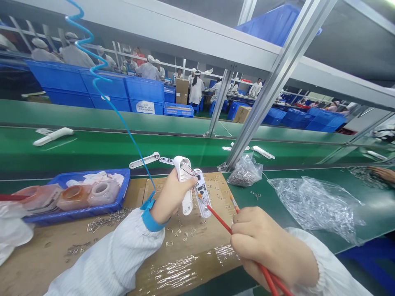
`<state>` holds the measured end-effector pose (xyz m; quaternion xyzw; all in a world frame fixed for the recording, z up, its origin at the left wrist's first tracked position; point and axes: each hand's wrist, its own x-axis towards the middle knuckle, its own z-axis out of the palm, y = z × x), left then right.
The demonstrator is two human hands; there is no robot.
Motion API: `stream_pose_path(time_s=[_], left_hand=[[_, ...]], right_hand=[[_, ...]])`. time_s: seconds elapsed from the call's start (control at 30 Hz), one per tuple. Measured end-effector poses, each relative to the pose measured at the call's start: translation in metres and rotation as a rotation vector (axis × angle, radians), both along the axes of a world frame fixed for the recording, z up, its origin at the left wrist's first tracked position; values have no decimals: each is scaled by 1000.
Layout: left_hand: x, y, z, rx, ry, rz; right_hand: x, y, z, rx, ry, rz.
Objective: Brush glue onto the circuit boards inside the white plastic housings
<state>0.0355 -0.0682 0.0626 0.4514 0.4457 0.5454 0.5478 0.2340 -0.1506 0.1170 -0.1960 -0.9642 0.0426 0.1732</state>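
Note:
My left hand (173, 191), with a blue wrist strap (152, 216) at its cuff, grips an opened white plastic housing (187, 201). Thin wires join that shell to a white half carrying a circuit board (201, 187), its dark parts facing up; my thumb reaches the board's edge. My right hand (262, 242) is closed around two red-handled brushes. The tip of one brush (219, 220) meets the lower part of the board. The second brush (235, 204) points up past my knuckles, apart from the board. Under both hands lies cardboard (197, 255) with small metal pieces (185, 235) scattered on it.
At left, a blue tray (92, 211) holds several stained jars (101, 192). A coiled blue cord (119, 111) runs down to my wrist. Bags of metal parts (246, 170) and clear plastic (314, 205) lie right. White housings (54, 136) rest on the green belt (173, 146). Another person's hand (384, 173) is far right.

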Motion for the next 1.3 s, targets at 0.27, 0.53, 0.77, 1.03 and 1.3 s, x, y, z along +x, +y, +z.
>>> stream_pose_path(time_s=[0.27,0.53,0.77,1.03,1.3], left_hand=[[8,7,-10,-41,-57,-89],[15,16,-7,-115,-94,-104],[19,17,-5,-92,-188,-51],[21,15,-2,-34,-252,-10],[22,12,-5,-29,-205,74]], right_hand=[[10,11,-1,-170,69,-30],[40,18,-2,-326,664,-181],[34,9,-16,-285,644,-468],[24,4,-16,-288,564,-481],[15,-2,-19,-465,525,-576]])
